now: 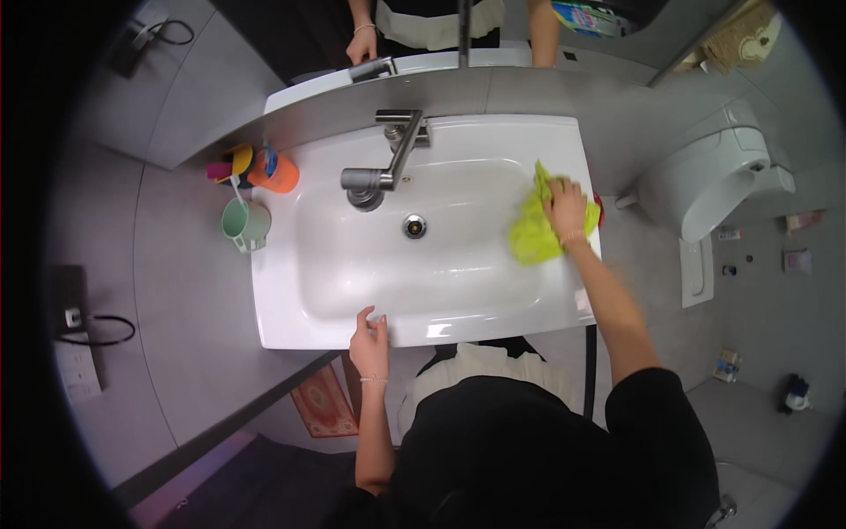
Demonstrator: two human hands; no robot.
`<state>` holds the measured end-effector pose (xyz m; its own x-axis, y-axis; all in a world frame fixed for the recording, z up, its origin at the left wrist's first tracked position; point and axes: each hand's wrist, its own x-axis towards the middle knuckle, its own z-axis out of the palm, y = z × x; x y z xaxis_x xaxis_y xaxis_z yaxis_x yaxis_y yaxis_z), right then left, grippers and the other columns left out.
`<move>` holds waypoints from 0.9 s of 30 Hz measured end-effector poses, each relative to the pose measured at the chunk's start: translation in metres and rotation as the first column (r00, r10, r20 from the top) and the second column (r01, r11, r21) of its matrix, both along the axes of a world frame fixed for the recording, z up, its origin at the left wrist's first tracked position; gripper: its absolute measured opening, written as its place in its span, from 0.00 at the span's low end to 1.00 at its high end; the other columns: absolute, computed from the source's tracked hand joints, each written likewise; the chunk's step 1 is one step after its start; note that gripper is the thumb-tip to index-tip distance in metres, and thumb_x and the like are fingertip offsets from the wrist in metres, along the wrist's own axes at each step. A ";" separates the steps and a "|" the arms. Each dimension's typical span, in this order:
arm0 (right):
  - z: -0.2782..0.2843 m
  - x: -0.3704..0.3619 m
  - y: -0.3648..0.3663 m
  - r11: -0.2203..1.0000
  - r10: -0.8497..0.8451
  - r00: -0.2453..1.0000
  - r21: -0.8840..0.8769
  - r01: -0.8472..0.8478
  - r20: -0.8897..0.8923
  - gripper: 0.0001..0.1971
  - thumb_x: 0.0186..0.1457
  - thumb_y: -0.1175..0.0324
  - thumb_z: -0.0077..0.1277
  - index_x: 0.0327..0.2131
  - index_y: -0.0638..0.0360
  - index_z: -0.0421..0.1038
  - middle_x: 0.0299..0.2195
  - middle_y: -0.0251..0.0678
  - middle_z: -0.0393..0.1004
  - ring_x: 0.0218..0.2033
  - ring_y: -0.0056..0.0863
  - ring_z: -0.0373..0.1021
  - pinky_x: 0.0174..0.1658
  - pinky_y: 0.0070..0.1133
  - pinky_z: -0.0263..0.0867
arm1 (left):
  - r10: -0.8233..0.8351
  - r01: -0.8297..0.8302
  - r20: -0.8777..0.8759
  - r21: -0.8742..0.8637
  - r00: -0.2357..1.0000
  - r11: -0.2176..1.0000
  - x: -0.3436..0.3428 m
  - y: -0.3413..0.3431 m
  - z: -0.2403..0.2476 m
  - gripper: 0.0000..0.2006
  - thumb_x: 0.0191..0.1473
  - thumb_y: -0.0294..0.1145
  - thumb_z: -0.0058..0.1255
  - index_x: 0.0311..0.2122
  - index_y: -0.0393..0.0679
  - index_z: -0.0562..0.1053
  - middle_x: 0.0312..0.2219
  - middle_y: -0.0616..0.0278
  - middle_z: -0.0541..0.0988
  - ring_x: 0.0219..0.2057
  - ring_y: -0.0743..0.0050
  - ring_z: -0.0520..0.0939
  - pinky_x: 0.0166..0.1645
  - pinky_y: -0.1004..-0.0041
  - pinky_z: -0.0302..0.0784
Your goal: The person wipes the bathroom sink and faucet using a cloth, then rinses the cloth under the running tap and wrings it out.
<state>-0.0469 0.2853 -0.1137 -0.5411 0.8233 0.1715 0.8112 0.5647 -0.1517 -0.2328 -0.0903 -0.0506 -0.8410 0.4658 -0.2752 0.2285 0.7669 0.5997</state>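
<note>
A white washbasin (458,273) spreads out in front of me. On its right side my right hand (567,212) presses a crumpled yellow-green cloth (533,240) against the inner slope and rim, with the fingers bunched over it. Part of the cloth hangs toward the bowl. At the basin's front edge, left of the middle, my left hand (368,346) has loosely bent fingers held apart and nothing between them. A metal swivel faucet (405,154) reaches over the bowl from the back rim. Below its head lies the round drain (414,227).
On the left rim stand a pale green cup (245,225) with a brush and an orange cup (280,174) beside other small items. A mirror (520,31) runs along the back. To the right is a white toilet (727,172); a red patterned mat (324,401) lies lower left.
</note>
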 end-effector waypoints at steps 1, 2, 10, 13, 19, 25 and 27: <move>0.002 0.008 -0.023 0.999 0.049 0.996 0.000 -0.049 -0.074 0.16 0.38 0.67 0.49 0.37 0.52 0.68 0.38 0.35 0.65 0.40 0.36 0.61 0.40 0.34 0.59 | -0.016 0.016 -0.030 0.004 0.999 1.000 -0.003 0.000 -0.002 0.14 0.50 0.35 0.47 0.43 0.46 0.67 0.16 0.65 0.71 0.16 0.72 0.72 0.25 0.73 0.66; 0.007 0.014 -0.047 0.992 0.129 0.989 0.017 -0.128 -0.069 0.15 0.38 0.68 0.49 0.35 0.52 0.69 0.37 0.36 0.66 0.39 0.35 0.62 0.39 0.32 0.60 | -0.006 0.006 -0.029 0.013 1.000 1.000 -0.007 0.003 -0.001 0.14 0.50 0.35 0.47 0.43 0.46 0.67 0.16 0.65 0.71 0.16 0.72 0.72 0.25 0.73 0.66; 0.127 -0.067 -0.081 0.854 -0.003 0.693 -0.363 -0.374 -0.721 0.15 0.36 0.75 0.46 0.33 0.65 0.68 0.30 0.42 0.70 0.32 0.38 0.68 0.38 0.26 0.64 | -0.083 0.294 -0.455 0.417 0.887 0.860 -0.067 0.095 0.064 0.16 0.49 0.34 0.47 0.44 0.40 0.65 0.33 0.58 0.70 0.35 0.62 0.71 0.41 0.69 0.65; 0.189 -0.128 -0.082 0.835 0.207 0.499 -0.114 -0.538 -0.841 0.14 0.36 0.76 0.45 0.32 0.65 0.68 0.30 0.41 0.69 0.32 0.38 0.67 0.38 0.26 0.63 | -0.020 0.326 -0.507 0.523 0.862 0.788 -0.092 0.129 0.081 0.17 0.50 0.35 0.46 0.44 0.39 0.65 0.36 0.57 0.70 0.38 0.59 0.70 0.44 0.68 0.63; 0.142 -0.206 -0.048 0.673 0.650 0.420 0.222 -0.706 -0.633 0.12 0.37 0.72 0.45 0.31 0.59 0.69 0.32 0.39 0.69 0.36 0.36 0.65 0.40 0.26 0.62 | -0.193 0.287 -0.214 0.660 0.958 0.694 -0.102 0.155 0.072 0.17 0.52 0.41 0.43 0.43 0.41 0.67 0.37 0.57 0.72 0.38 0.60 0.70 0.46 0.69 0.61; 0.107 -0.253 0.035 0.745 0.579 0.628 0.025 -0.667 -0.519 0.13 0.42 0.70 0.43 0.35 0.58 0.70 0.35 0.41 0.70 0.39 0.40 0.65 0.44 0.28 0.61 | -0.234 0.260 -0.124 0.611 0.964 0.748 -0.095 0.154 0.068 0.20 0.51 0.54 0.39 0.43 0.53 0.68 0.38 0.67 0.72 0.44 0.66 0.67 0.55 0.48 0.41; 0.116 -0.271 0.046 0.754 0.596 0.781 -0.202 -0.625 -0.189 0.16 0.43 0.66 0.44 0.38 0.60 0.68 0.37 0.45 0.70 0.38 0.41 0.66 0.43 0.26 0.61 | -0.228 0.231 -0.085 0.613 0.970 0.756 -0.093 0.155 0.067 0.21 0.51 0.55 0.38 0.44 0.54 0.67 0.38 0.68 0.71 0.45 0.65 0.67 0.55 0.46 0.38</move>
